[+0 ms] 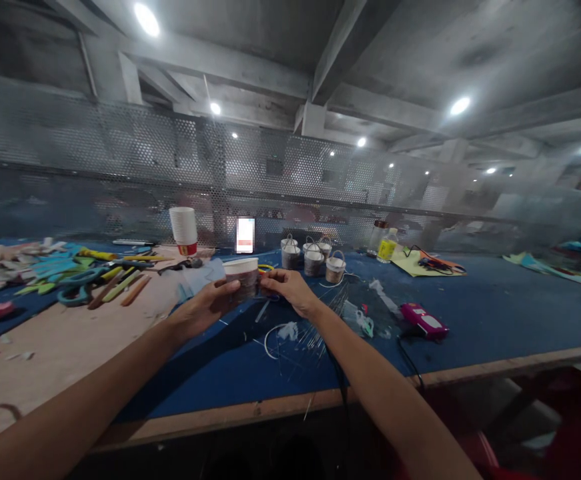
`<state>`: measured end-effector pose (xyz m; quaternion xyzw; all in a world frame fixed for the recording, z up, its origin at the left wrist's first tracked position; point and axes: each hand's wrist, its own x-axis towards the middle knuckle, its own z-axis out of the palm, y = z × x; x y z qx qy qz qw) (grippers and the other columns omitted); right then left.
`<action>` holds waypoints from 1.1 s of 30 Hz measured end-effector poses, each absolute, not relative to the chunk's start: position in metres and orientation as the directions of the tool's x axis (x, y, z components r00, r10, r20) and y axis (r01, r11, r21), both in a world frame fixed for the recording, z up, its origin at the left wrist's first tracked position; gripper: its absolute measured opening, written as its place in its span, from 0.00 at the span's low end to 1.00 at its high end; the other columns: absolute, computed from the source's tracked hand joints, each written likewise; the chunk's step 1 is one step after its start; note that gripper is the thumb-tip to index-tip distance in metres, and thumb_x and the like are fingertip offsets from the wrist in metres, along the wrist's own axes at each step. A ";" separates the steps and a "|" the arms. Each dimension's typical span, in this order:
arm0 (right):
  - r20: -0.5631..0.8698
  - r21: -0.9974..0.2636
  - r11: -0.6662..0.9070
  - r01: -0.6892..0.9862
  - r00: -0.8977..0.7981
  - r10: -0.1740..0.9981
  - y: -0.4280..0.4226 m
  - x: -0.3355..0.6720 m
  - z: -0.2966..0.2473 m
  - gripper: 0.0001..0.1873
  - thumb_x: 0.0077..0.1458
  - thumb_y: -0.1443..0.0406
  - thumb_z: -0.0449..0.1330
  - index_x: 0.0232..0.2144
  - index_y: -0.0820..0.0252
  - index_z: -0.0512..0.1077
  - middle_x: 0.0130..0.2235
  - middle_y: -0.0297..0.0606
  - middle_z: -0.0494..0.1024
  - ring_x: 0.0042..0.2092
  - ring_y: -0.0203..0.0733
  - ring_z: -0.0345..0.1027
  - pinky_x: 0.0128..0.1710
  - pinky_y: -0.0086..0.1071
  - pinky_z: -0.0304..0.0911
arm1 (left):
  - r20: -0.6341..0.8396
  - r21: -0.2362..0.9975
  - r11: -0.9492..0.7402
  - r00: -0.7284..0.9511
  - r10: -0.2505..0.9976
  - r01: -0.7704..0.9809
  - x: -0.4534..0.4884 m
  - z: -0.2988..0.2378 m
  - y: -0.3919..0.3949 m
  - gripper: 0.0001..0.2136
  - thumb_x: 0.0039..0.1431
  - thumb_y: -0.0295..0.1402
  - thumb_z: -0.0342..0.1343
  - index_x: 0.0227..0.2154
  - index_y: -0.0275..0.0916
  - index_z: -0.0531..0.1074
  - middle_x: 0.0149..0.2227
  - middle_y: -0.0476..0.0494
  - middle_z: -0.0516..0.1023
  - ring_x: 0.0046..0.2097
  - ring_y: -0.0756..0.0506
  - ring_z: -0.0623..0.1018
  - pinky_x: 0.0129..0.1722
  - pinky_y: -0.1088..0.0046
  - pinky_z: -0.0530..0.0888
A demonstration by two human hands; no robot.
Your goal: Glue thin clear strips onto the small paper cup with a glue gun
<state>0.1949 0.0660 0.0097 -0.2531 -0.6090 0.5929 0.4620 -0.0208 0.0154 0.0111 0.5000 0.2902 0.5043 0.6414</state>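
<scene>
In the head view a paper cup (241,267) with a white rim and a brownish wrapped side is held above the blue table. My left hand (213,300) grips it from the left, thumb on the near side. At the cup's right side is my right hand (289,291), its thumb and fingertips pinched together against the wrapped side. Whatever those fingertips hold is hidden. Just behind them shows part of a yellow ring (267,267). Beyond my right hand stand several small wrapped cups with thin arched handles, one of them a brown-banded cup (335,269).
A stack of white paper cups (183,227) and a lit phone screen (245,235) stand at the back. Scissors (77,285) and coloured strips lie left. A magenta device (423,321) with a cable, thin wire strands (320,327) and a yellow-labelled bottle (387,247) are right.
</scene>
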 end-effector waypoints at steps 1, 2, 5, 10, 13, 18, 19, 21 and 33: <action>0.264 -0.956 0.170 -0.241 -0.441 0.858 0.067 0.195 0.009 0.22 0.40 0.52 0.79 0.31 0.60 0.81 0.31 0.32 0.80 0.35 0.37 0.73 0.42 0.32 0.68 | 0.132 0.933 -0.013 0.310 0.941 -0.359 -0.022 0.010 0.017 0.18 0.62 0.36 0.67 0.54 0.39 0.83 0.60 0.36 0.83 0.61 0.36 0.80 0.63 0.61 0.72; 0.265 -0.954 0.170 -0.245 -0.434 0.861 0.067 0.195 0.009 0.22 0.40 0.52 0.79 0.31 0.60 0.81 0.31 0.32 0.80 0.35 0.36 0.73 0.42 0.31 0.68 | 0.129 0.931 -0.011 0.299 0.945 -0.365 -0.022 0.010 0.018 0.17 0.63 0.36 0.67 0.54 0.40 0.83 0.60 0.37 0.83 0.61 0.37 0.80 0.62 0.62 0.73; 0.269 -0.950 0.169 -0.261 -0.418 0.868 0.068 0.195 0.008 0.22 0.40 0.52 0.80 0.32 0.60 0.81 0.32 0.32 0.81 0.35 0.36 0.73 0.43 0.31 0.69 | 0.087 0.917 0.032 0.279 0.956 -0.397 -0.021 0.011 0.019 0.17 0.64 0.37 0.65 0.54 0.40 0.82 0.58 0.38 0.84 0.60 0.38 0.81 0.60 0.63 0.75; 0.272 -0.950 0.169 -0.264 -0.426 0.863 0.068 0.195 0.008 0.22 0.40 0.51 0.80 0.33 0.59 0.83 0.34 0.33 0.82 0.35 0.36 0.74 0.43 0.32 0.70 | 0.040 0.909 0.078 0.273 0.961 -0.410 -0.018 0.015 0.015 0.16 0.65 0.37 0.62 0.52 0.38 0.83 0.56 0.37 0.86 0.60 0.36 0.80 0.55 0.63 0.77; 0.275 -0.949 0.173 -0.264 -0.424 0.863 0.066 0.194 0.009 0.22 0.40 0.51 0.79 0.32 0.59 0.83 0.34 0.34 0.83 0.35 0.36 0.75 0.44 0.33 0.71 | 0.055 0.937 0.047 0.279 0.959 -0.345 -0.018 0.014 0.013 0.17 0.65 0.39 0.63 0.54 0.40 0.83 0.58 0.36 0.84 0.61 0.36 0.79 0.55 0.63 0.78; 0.269 -0.951 0.161 -0.266 -0.447 0.853 0.064 0.194 0.011 0.23 0.40 0.50 0.80 0.32 0.59 0.82 0.34 0.34 0.83 0.36 0.37 0.75 0.46 0.34 0.71 | 0.045 0.957 0.032 0.259 0.965 -0.288 -0.018 0.008 0.018 0.16 0.63 0.37 0.67 0.52 0.39 0.83 0.56 0.35 0.85 0.60 0.37 0.81 0.55 0.65 0.78; 0.266 -0.951 0.158 -0.264 -0.446 0.855 0.065 0.194 0.011 0.23 0.39 0.50 0.80 0.33 0.59 0.82 0.34 0.34 0.83 0.36 0.37 0.75 0.46 0.34 0.71 | 0.043 0.949 0.043 0.262 0.964 -0.311 -0.019 0.007 0.019 0.16 0.64 0.37 0.66 0.52 0.39 0.83 0.56 0.35 0.85 0.59 0.37 0.81 0.55 0.65 0.78; 0.263 -0.952 0.156 -0.265 -0.439 0.859 0.066 0.194 0.010 0.25 0.39 0.49 0.80 0.33 0.59 0.82 0.34 0.34 0.83 0.36 0.37 0.75 0.46 0.34 0.71 | 0.035 0.931 0.068 0.274 0.961 -0.358 -0.020 0.006 0.021 0.16 0.65 0.36 0.64 0.53 0.37 0.82 0.55 0.34 0.85 0.57 0.37 0.82 0.54 0.63 0.79; 0.248 -0.961 0.143 -0.236 -0.510 0.823 0.062 0.194 0.011 0.23 0.40 0.52 0.80 0.33 0.60 0.82 0.34 0.33 0.82 0.36 0.37 0.76 0.46 0.34 0.73 | 0.050 0.945 0.062 0.330 0.943 -0.320 -0.020 0.004 0.019 0.19 0.66 0.35 0.64 0.58 0.37 0.79 0.58 0.34 0.84 0.58 0.38 0.82 0.59 0.62 0.76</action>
